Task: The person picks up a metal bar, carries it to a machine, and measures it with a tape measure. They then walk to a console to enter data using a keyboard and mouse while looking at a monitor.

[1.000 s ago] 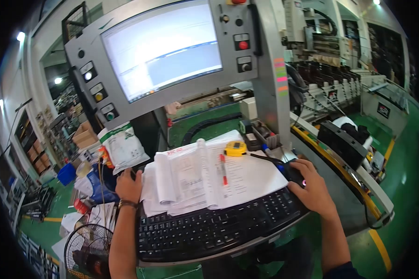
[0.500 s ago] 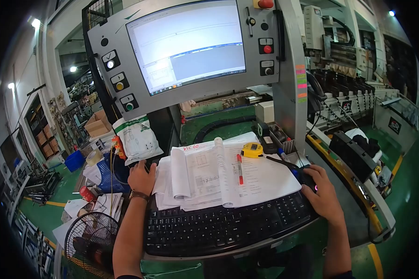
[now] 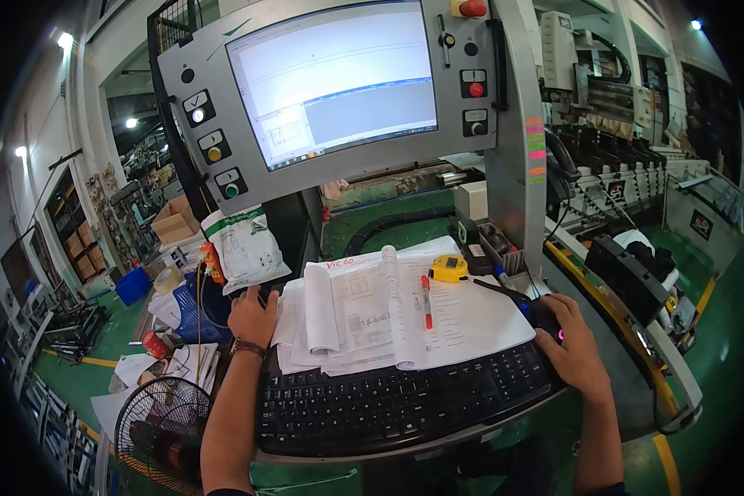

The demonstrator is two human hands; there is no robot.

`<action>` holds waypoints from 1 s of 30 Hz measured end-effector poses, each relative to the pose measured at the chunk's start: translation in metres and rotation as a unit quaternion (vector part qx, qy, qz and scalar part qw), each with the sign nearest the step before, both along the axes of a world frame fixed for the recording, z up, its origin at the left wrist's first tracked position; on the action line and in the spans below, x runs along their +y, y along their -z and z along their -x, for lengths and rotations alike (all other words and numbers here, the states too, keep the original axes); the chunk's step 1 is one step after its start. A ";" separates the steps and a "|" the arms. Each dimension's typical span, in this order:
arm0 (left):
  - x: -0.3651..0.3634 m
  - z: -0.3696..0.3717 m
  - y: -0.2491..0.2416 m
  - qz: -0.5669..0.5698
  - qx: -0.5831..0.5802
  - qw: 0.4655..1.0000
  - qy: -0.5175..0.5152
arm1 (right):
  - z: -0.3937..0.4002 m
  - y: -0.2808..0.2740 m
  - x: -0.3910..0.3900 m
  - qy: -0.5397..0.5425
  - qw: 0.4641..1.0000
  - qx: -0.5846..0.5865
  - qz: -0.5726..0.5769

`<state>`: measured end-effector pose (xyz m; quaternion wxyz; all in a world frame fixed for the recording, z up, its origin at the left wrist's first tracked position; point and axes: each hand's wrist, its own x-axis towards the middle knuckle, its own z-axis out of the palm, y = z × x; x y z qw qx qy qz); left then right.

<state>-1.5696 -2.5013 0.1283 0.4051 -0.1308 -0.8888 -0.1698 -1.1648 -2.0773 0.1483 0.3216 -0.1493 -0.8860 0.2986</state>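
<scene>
My right hand (image 3: pixel 572 343) is closed over a dark computer mouse (image 3: pixel 544 316) with a small pink light, at the right end of the black keyboard (image 3: pixel 388 407). At the left edge of the papers, my left hand (image 3: pixel 251 318) rests with its thumb apart from the fingers; a dark strip shows in that gap, and the fingertips are hidden. Curled drawing sheets (image 3: pixel 360 310) lie behind the keyboard and partly over it. On them are a red marker (image 3: pixel 427 302) and a yellow tape measure (image 3: pixel 449 268). Above, the monitor (image 3: pixel 339 83) shows a long line drawing.
A white plastic bag (image 3: pixel 244 248) stands just beyond my left hand. Lower left is a black fan (image 3: pixel 164 426), with a red can (image 3: pixel 155 344) behind it. A small bin (image 3: pixel 500 248) holds odds and ends beside the grey post. Machinery (image 3: pixel 612 186) fills the right side.
The small inset drawing at the screen's lower left looks different, and the main line drawing has shifted slightly. Both hands keep their places.
</scene>
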 end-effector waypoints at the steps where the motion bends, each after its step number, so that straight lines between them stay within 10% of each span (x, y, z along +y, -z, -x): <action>1: 0.000 0.001 0.000 0.001 0.000 1.000 0.000 | 0.000 0.002 0.001 -0.002 1.000 0.003 -0.002; 30: -0.001 0.001 0.001 -0.004 0.004 1.000 0.001 | -0.001 0.003 0.001 0.006 1.000 0.022 -0.003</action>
